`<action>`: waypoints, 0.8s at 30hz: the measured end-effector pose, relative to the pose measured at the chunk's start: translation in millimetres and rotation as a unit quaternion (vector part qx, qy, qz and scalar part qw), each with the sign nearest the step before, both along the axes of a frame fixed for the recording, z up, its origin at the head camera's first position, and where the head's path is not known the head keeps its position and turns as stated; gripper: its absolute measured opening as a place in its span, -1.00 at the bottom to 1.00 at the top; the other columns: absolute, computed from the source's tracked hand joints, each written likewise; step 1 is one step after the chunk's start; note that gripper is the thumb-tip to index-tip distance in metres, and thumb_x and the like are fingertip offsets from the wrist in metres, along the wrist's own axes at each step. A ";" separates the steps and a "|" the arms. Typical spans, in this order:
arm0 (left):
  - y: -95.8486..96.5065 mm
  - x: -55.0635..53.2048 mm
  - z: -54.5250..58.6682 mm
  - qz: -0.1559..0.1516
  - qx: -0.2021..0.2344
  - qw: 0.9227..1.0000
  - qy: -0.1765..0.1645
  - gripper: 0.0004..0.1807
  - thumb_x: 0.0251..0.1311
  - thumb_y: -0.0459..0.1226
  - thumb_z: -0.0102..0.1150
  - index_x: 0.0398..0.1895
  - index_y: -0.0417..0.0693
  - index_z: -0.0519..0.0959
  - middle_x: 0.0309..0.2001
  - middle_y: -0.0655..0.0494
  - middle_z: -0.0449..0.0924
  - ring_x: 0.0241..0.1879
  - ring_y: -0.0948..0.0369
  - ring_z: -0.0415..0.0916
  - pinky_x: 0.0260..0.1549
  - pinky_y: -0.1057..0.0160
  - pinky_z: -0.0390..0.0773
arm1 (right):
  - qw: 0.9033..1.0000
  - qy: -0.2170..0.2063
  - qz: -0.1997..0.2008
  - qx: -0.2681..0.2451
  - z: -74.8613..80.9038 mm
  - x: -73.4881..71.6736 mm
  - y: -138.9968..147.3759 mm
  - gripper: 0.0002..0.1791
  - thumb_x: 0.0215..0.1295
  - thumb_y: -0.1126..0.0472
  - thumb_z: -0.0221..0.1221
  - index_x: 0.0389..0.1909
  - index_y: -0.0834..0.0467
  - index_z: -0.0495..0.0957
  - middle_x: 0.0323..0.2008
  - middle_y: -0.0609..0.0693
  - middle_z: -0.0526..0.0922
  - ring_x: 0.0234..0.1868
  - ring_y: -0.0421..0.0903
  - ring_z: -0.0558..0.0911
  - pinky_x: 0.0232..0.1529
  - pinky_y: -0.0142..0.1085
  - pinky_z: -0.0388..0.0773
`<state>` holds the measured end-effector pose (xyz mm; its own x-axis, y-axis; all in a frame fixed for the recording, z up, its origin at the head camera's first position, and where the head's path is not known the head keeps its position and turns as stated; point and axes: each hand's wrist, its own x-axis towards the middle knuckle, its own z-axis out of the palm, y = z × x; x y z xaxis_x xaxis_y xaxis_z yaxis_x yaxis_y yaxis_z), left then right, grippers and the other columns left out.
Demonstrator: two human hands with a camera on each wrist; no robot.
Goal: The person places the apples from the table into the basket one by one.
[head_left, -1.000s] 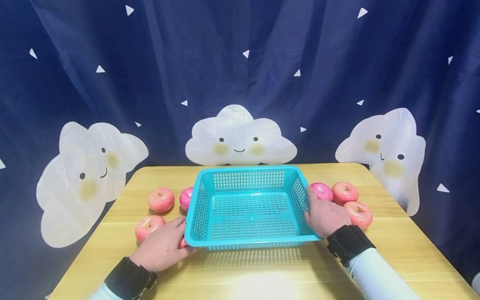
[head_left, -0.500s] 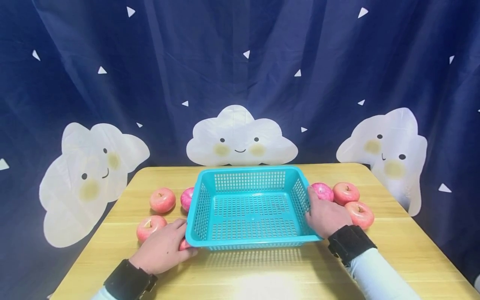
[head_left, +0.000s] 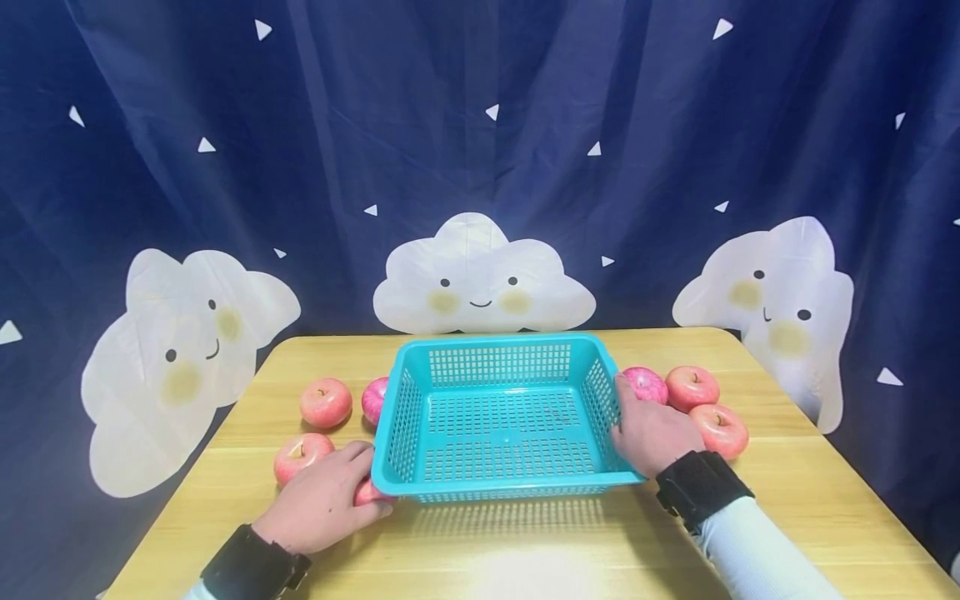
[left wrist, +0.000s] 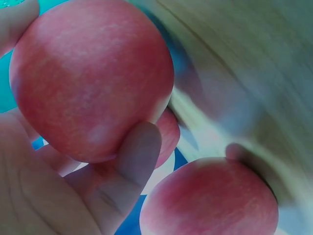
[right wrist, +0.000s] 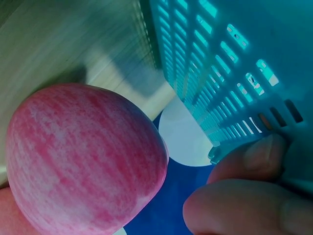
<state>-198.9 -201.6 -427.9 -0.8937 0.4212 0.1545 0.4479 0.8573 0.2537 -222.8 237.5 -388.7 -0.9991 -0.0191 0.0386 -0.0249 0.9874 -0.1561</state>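
Note:
In the head view a teal plastic basket (head_left: 506, 482) stands mid-table with nothing in it. My left hand (head_left: 318, 502) is at its front left corner and holds a red apple (head_left: 367, 492), partly hidden by hand and rim. The left wrist view shows thumb and fingers curled round this apple (left wrist: 93, 78). At the opposite end, my right hand (head_left: 660, 435) grips the basket's right side wall, its fingertips (right wrist: 234, 205) against the slotted wall in the right wrist view. Beside that hand lies a pink striped apple (right wrist: 88, 156), apart from the fingers.
Left of the basket lie two apples (head_left: 326, 402) (head_left: 302, 457) and a darker pink one (head_left: 374, 400) by its wall. To the right sit a pink apple (head_left: 645, 385) and two paler apples (head_left: 692, 387) (head_left: 720, 431). A dark blue curtain (head_left: 480, 167) hangs behind the wooden table (head_left: 465, 558).
The left hand shifts very slightly, showing a little more of the held apple. The basket, right hand and other apples stay put; the whole view drifts slightly.

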 end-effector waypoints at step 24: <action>-8.9 1.4 13.9 0.006 -0.004 1.000 0.024 -0.31 0.07 0.38 0.26 0.19 0.29 0.54 0.03 0.38 0.52 -0.07 0.37 0.45 -0.11 0.18 0.62 | 1.000 0.011 0.007 -0.006 -0.1 0.5 1.3 -0.16 0.27 0.09 0.16 0.54 0.21 0.12 -0.11 0.29 0.70 -0.48 0.08 0.61 -0.49 -0.02 0.56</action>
<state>-197.5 -210.5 -414.1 -0.8906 0.4113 0.1941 0.4486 0.8646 0.2262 -222.3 238.8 -388.8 -0.9977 -0.0318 0.0602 -0.0415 0.9851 -0.1671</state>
